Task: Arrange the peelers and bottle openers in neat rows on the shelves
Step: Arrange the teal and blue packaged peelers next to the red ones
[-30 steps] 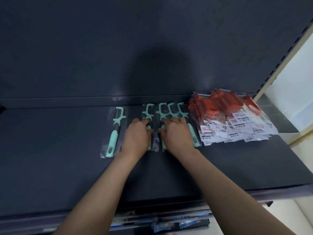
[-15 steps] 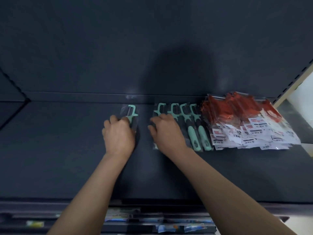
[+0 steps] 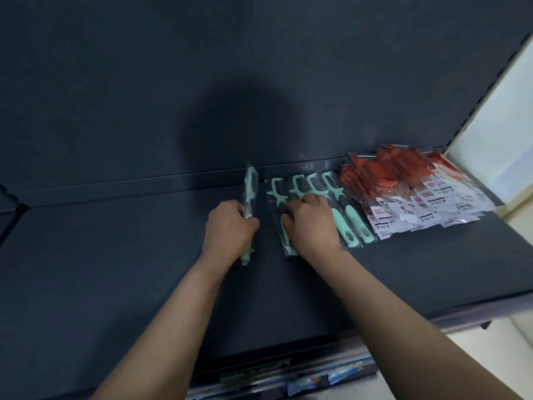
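Here the single packaged peeler (image 3: 250,186) is the piece in play: it stands on its edge on the dark shelf (image 3: 115,269), its head toward the back panel (image 3: 144,96) and its mint handle end poking out toward the person below the fist. The left hand (image 3: 230,229) grips it round the middle, fingers curled tight about the packet. Its long axis runs front to back, roughly parallel to the row of peelers (image 3: 350,220) just to its right, with a narrow strip of bare shelf between them.

That row holds four packets lying flat, heads to the back and handles forward, slightly fanned. The right hand (image 3: 313,226) lies palm-down across the left part of it, fingers laid over the packets and holding none that I can see.

The coming move looks to turn on that gap. The held peeler lies left of the row, so it has to tip flat and slide right until it sits against the leftmost packet; the left hand is the nearer one for that, while the right steadies the row.

Beyond the row, touching its right side, is the heap of red bottle openers (image 3: 403,180) with white labels, loosely overlapped and not yet squared up
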Demonstrator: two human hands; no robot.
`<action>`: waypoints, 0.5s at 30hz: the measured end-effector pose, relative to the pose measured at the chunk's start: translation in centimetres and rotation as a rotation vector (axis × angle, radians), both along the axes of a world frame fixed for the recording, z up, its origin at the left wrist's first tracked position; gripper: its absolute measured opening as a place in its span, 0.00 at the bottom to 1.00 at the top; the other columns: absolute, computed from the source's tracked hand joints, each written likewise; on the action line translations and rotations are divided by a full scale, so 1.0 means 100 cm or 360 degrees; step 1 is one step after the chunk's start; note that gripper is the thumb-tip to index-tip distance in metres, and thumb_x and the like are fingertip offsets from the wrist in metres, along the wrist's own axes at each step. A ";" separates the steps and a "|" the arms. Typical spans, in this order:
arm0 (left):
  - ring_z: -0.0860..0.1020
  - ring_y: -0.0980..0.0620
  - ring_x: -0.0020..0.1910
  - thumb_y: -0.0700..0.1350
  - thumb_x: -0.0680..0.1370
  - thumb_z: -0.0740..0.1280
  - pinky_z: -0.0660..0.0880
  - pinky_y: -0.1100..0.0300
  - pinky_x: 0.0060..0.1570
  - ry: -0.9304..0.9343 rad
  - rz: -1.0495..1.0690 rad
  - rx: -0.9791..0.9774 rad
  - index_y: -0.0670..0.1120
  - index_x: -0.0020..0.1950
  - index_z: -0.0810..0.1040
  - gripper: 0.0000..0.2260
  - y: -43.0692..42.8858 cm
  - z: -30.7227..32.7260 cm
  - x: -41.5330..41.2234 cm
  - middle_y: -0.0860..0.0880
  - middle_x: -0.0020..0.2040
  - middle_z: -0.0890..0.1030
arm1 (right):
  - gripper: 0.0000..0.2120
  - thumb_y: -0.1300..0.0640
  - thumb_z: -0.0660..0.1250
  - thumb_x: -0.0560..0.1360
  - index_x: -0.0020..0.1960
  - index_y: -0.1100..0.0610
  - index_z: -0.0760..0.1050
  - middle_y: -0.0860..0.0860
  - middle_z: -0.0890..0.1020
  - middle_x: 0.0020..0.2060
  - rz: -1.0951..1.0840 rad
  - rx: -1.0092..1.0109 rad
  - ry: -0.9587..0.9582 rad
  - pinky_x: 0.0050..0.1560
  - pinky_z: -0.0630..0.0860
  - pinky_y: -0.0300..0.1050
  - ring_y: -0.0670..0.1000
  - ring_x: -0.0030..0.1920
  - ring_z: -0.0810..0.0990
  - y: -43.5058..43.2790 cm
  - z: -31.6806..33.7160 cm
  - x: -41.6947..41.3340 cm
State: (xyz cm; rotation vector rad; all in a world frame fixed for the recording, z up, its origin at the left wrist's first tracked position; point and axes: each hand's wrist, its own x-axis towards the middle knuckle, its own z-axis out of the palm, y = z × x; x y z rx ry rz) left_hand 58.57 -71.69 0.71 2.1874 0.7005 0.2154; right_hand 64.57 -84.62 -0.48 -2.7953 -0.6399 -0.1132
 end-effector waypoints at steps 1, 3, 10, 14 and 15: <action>0.79 0.49 0.36 0.40 0.70 0.68 0.76 0.57 0.33 -0.0040 -0.0008 -0.0164 0.40 0.41 0.79 0.04 -0.002 -0.001 0.004 0.44 0.38 0.82 | 0.14 0.51 0.59 0.78 0.58 0.57 0.76 0.56 0.75 0.56 -0.0009 0.0017 0.0038 0.59 0.65 0.47 0.57 0.59 0.67 -0.003 0.000 0.000; 0.82 0.45 0.38 0.38 0.72 0.67 0.81 0.48 0.40 -0.0060 -0.0027 -0.0541 0.38 0.41 0.79 0.04 -0.005 -0.002 0.013 0.40 0.40 0.83 | 0.14 0.50 0.60 0.78 0.57 0.56 0.77 0.55 0.76 0.54 -0.0021 0.0063 0.0075 0.59 0.66 0.46 0.57 0.58 0.68 -0.009 0.000 0.000; 0.80 0.47 0.40 0.40 0.72 0.70 0.80 0.50 0.40 0.0030 -0.0047 -0.0229 0.51 0.34 0.66 0.13 -0.007 -0.009 0.020 0.50 0.36 0.77 | 0.14 0.53 0.62 0.77 0.59 0.59 0.76 0.56 0.76 0.57 -0.0069 0.0071 0.0025 0.61 0.66 0.47 0.57 0.59 0.69 -0.023 -0.003 0.004; 0.76 0.50 0.46 0.40 0.74 0.66 0.71 0.59 0.43 -0.0087 -0.0196 0.0187 0.48 0.50 0.74 0.07 -0.011 -0.010 0.019 0.49 0.47 0.76 | 0.15 0.55 0.61 0.78 0.61 0.59 0.76 0.55 0.77 0.58 -0.0049 0.0077 0.0058 0.62 0.66 0.46 0.57 0.59 0.71 -0.029 -0.002 0.007; 0.75 0.49 0.49 0.40 0.75 0.65 0.71 0.59 0.47 -0.0106 -0.0255 0.0222 0.46 0.55 0.76 0.09 -0.013 -0.011 0.020 0.47 0.50 0.75 | 0.15 0.56 0.60 0.78 0.61 0.59 0.76 0.55 0.77 0.58 -0.0042 0.0085 0.0080 0.61 0.68 0.46 0.57 0.59 0.72 -0.029 -0.002 0.007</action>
